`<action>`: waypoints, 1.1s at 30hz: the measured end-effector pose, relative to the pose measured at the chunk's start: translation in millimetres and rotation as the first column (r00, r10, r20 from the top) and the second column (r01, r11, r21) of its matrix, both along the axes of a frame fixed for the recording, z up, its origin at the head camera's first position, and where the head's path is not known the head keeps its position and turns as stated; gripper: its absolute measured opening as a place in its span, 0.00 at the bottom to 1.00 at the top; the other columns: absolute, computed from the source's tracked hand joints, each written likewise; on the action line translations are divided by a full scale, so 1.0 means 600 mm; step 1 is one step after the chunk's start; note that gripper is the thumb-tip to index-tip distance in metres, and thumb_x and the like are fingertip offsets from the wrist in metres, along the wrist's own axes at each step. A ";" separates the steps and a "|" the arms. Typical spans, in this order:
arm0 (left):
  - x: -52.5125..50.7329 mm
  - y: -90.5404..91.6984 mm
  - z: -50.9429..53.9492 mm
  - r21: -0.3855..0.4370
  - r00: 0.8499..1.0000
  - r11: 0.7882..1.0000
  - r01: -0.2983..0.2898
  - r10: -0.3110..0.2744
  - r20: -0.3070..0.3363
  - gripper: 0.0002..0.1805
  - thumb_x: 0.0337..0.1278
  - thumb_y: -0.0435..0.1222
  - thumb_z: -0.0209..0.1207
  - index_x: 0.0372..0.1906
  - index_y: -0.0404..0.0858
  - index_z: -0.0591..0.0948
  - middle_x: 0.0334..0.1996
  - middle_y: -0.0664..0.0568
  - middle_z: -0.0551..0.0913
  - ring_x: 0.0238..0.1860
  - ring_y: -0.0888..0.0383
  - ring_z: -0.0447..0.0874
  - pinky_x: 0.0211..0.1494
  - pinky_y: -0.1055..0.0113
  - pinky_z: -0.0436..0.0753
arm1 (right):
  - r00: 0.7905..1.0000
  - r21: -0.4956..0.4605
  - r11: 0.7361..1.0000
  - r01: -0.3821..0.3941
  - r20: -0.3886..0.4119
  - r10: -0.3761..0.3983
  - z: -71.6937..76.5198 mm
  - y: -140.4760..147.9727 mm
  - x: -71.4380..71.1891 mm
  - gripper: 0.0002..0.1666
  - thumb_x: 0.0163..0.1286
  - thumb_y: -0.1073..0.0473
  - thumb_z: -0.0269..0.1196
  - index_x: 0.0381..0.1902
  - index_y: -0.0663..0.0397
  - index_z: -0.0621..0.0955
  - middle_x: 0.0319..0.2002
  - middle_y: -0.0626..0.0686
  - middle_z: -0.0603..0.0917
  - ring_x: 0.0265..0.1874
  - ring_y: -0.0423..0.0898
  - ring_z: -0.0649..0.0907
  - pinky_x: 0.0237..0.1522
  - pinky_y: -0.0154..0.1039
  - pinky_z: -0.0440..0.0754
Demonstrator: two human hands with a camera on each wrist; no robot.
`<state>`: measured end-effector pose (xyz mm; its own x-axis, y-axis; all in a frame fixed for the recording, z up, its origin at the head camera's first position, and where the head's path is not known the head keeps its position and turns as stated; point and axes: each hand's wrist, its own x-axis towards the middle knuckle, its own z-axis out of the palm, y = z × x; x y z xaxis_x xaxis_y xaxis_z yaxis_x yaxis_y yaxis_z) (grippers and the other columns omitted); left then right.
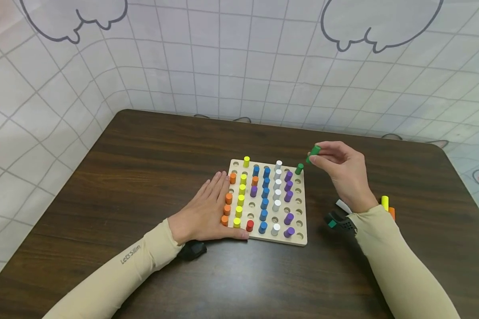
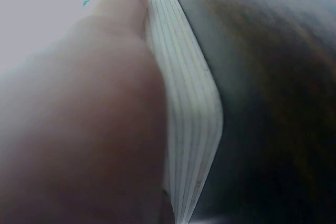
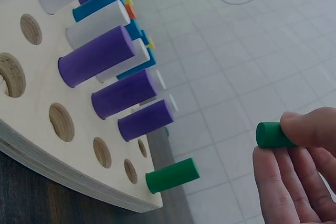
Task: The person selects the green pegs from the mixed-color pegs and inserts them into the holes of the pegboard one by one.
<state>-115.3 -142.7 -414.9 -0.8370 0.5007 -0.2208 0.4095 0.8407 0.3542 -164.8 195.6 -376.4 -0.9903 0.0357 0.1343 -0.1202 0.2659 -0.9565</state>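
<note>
A light wooden pegboard [image 1: 281,239] full of round holes lies mid-table, with columns of coloured pegs standing in it. My left hand [image 1: 205,212] rests flat along its left side, fingers straight and thumb along the front edge. In the left wrist view that thumb [image 2: 121,40] lies against the board's layered side. Just beyond the far right corner, my right hand [image 1: 345,170] pinches a green peg [image 1: 313,153] between thumb and fingers, above the table and apart from the board. Another green peg [image 1: 299,169] stands in the corner hole, below the other holes of the right column.
Beside the right wrist, partly covered by it, lie a yellow peg [image 1: 385,202], an orange peg [image 1: 391,212] and a white peg [image 1: 343,206]. Dark wrist straps show at both wrists. A grid-patterned curtain [image 1: 231,62] hangs behind the dark wooden table [image 1: 143,150].
</note>
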 end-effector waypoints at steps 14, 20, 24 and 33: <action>-0.003 0.000 -0.002 -0.029 1.000 0.999 -0.018 0.018 0.008 0.76 0.44 0.80 0.57 0.84 0.38 0.38 0.87 0.46 0.34 0.88 0.45 0.33 0.89 0.45 0.45 | 0.999 -0.002 1.000 -0.029 0.031 0.029 -0.014 -0.008 -0.003 0.23 0.68 0.55 0.73 0.58 0.54 0.83 0.43 0.40 0.88 0.44 0.34 0.89 0.53 0.23 0.84; -0.002 0.000 -0.003 -0.012 1.000 1.000 -0.006 0.006 0.007 0.75 0.44 0.79 0.58 0.84 0.37 0.38 0.87 0.46 0.34 0.88 0.45 0.34 0.88 0.44 0.45 | 0.997 0.028 0.999 -0.043 0.064 0.041 -0.026 -0.005 -0.003 0.20 0.68 0.55 0.73 0.55 0.53 0.83 0.43 0.40 0.87 0.43 0.34 0.90 0.52 0.24 0.85; -0.002 -0.001 -0.004 -0.005 1.000 1.000 -0.009 0.009 0.010 0.75 0.44 0.78 0.58 0.85 0.38 0.38 0.87 0.46 0.33 0.88 0.45 0.33 0.89 0.44 0.45 | 0.994 0.061 0.995 -0.078 0.083 0.073 -0.031 -0.002 -0.005 0.19 0.68 0.56 0.73 0.53 0.54 0.82 0.42 0.42 0.88 0.42 0.36 0.90 0.52 0.26 0.86; -0.001 -0.001 -0.002 0.000 1.000 1.000 -0.005 0.005 0.011 0.75 0.44 0.78 0.59 0.84 0.37 0.39 0.87 0.45 0.34 0.87 0.44 0.33 0.88 0.43 0.45 | 0.982 0.121 0.985 -0.123 0.155 0.104 -0.034 0.005 -0.009 0.17 0.67 0.58 0.73 0.51 0.54 0.81 0.43 0.42 0.87 0.43 0.37 0.89 0.50 0.28 0.86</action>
